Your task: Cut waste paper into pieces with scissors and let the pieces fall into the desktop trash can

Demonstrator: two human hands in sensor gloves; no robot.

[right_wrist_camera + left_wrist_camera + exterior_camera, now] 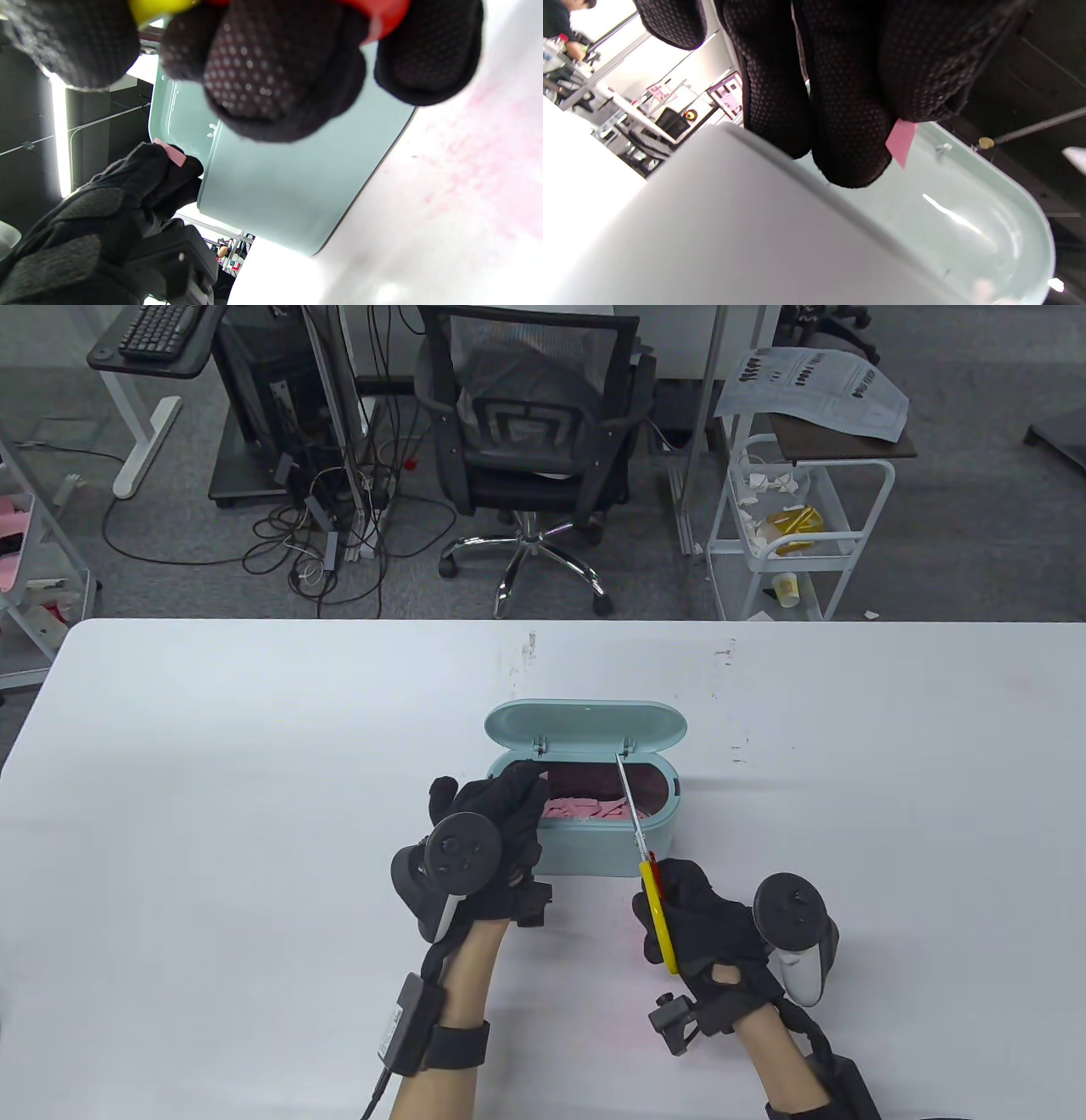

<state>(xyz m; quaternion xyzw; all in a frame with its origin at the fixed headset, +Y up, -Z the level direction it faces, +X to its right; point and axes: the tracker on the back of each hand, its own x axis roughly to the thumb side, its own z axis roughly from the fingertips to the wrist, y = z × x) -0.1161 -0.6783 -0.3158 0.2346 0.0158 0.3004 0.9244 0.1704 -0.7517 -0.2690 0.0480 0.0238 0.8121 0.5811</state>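
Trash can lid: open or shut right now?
Open. The lid stands tipped back on its hinges behind the trash can, and pink paper pieces show inside.

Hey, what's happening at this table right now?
A person in sensor gloves is cutting pink paper over a mint desktop trash can whose lid is open. The right hand holds yellow and red scissors, blades reaching over the can's opening. The left hand sits at the can's left end, pinching a small pink scrap above it. Pink pieces already lie inside the can.
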